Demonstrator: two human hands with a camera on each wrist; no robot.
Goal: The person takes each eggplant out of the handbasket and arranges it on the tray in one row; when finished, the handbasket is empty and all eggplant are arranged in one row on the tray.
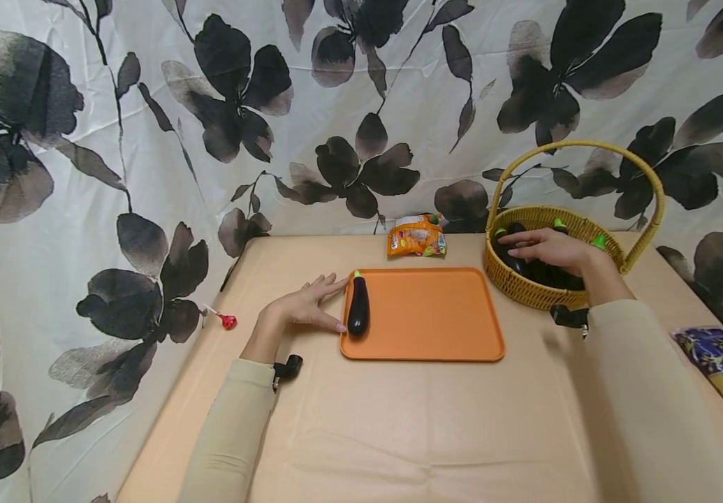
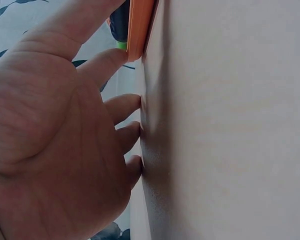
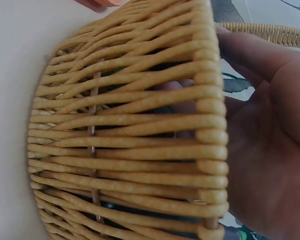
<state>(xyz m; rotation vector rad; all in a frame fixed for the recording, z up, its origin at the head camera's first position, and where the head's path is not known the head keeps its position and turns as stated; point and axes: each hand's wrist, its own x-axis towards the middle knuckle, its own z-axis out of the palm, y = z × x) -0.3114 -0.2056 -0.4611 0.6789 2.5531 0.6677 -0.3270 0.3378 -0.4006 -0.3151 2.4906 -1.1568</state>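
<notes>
A dark eggplant [image 1: 358, 307] with a green stem end lies lengthwise along the left side of an orange tray [image 1: 430, 314]. My left hand [image 1: 304, 304] has its fingers spread at the tray's left edge, the thumb by the eggplant's lower end. In the left wrist view, fingertips of the left hand [image 2: 60, 115] touch the table and the tray's corner. My right hand [image 1: 546, 249] reaches into a yellow wicker basket [image 1: 527, 295], its fingers extended over another dark eggplant [image 1: 510, 260]. Woven strands partly hide the fingers of the right hand [image 3: 270, 115] in the right wrist view.
More green-tipped eggplants [image 1: 560, 226] lie in the basket, whose tall handle [image 1: 587, 144] arches overhead. An orange snack bag [image 1: 416, 236] sits behind the tray. A red lollipop [image 1: 228, 321] lies at left, a blue-and-yellow package [image 1: 722, 370] at the right edge. Floral cloth hangs behind.
</notes>
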